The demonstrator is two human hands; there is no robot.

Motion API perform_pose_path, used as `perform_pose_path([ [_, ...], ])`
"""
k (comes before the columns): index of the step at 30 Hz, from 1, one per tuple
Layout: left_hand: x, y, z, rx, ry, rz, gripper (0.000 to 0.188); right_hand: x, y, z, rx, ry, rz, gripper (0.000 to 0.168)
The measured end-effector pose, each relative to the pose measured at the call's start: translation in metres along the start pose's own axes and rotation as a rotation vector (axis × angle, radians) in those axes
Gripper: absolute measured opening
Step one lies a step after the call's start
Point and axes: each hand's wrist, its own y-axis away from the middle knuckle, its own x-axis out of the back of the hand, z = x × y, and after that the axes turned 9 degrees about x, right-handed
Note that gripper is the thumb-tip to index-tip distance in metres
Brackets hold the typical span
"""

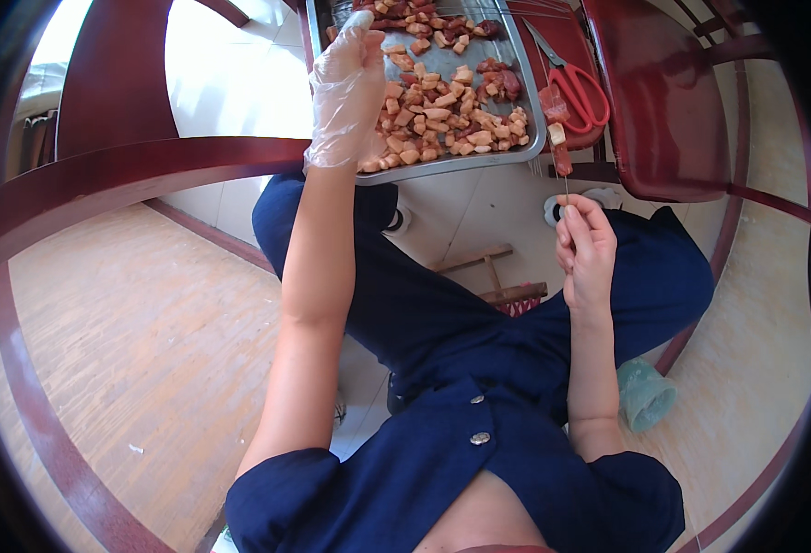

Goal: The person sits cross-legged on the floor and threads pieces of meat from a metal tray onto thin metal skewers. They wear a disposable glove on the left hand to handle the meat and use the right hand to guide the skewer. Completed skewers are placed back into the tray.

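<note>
My right hand, bare, pinches the lower end of a thin metal skewer. Pieces of raw meat are threaded on it, one of them pale like fat. My left hand, in a clear plastic glove, is over the left side of a metal tray; its fingers are bunched near the top, and whether they hold anything cannot be told. Cubes of pale meat or fat lie in a pile in the tray, with darker red meat pieces at its right. Several bare skewers lie across the tray's far end.
Scissors with red handles lie on a red wooden seat right of the tray, behind the skewered meat. A red chair stands farther right. A red wooden chair rail curves at left. On the floor are a small wooden stool and a green plastic bag.
</note>
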Motion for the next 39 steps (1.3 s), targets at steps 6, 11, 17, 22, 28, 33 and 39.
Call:
perform_pose_path([
  [6,-0.001,-0.003,0.009,0.039,-0.072,-0.083,0.037,0.003,0.005,0.0,-0.021,-0.008,0.018,0.014],
  [11,-0.02,0.005,0.025,0.007,-0.043,-0.245,0.04,0.008,0.005,0.0,-0.015,-0.018,0.023,0.014],
  [17,-0.037,0.003,0.025,-0.174,-0.446,-0.253,0.053,0.008,0.006,0.0,-0.007,-0.023,0.029,0.014],
  [22,-0.014,-0.015,0.006,-0.035,-0.42,-0.074,0.054,0.014,0.008,0.0,-0.011,-0.043,0.048,0.015],
  [28,-0.021,0.012,0.02,-0.071,-0.132,-0.347,0.049,0.019,0.007,0.005,-0.018,-0.039,0.05,0.015],
  [33,-0.007,-0.004,-0.003,-0.098,-0.484,-0.098,0.045,0.017,0.006,0.003,-0.018,-0.046,0.052,0.015],
  [39,-0.01,0.004,0.0,-0.032,-0.19,-0.34,0.047,0.019,0.006,0.005,-0.032,-0.057,0.063,0.014],
])
